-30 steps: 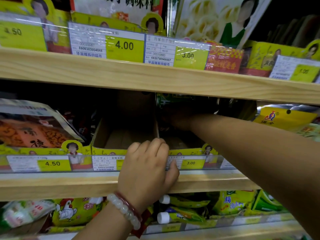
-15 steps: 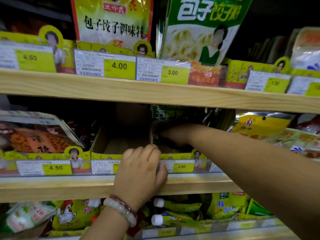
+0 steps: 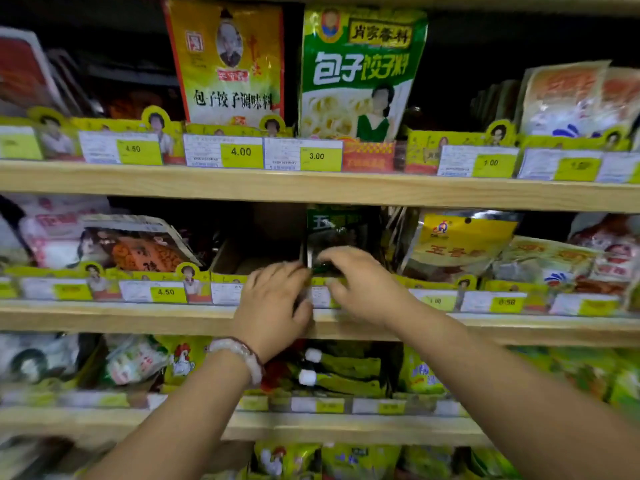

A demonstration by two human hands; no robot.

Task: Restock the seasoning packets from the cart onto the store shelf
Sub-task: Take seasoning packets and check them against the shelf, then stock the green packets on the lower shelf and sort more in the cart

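At the centre of the frame, the left hand [image 3: 273,306] curled its fingers over the front lip of the middle shelf [image 3: 138,318]. Just right, the right hand [image 3: 360,282] pinched the lower edge of a dark green seasoning packet [image 3: 341,233] standing upright in its yellow display tray [image 3: 429,282]. Behind, a brown cardboard box [image 3: 242,254] sat open.

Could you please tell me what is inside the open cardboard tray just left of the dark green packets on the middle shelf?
The cardboard tray shows only bare brown walls and floor; no packets visible. The left hand covers its front right corner, so that part stays unseen.
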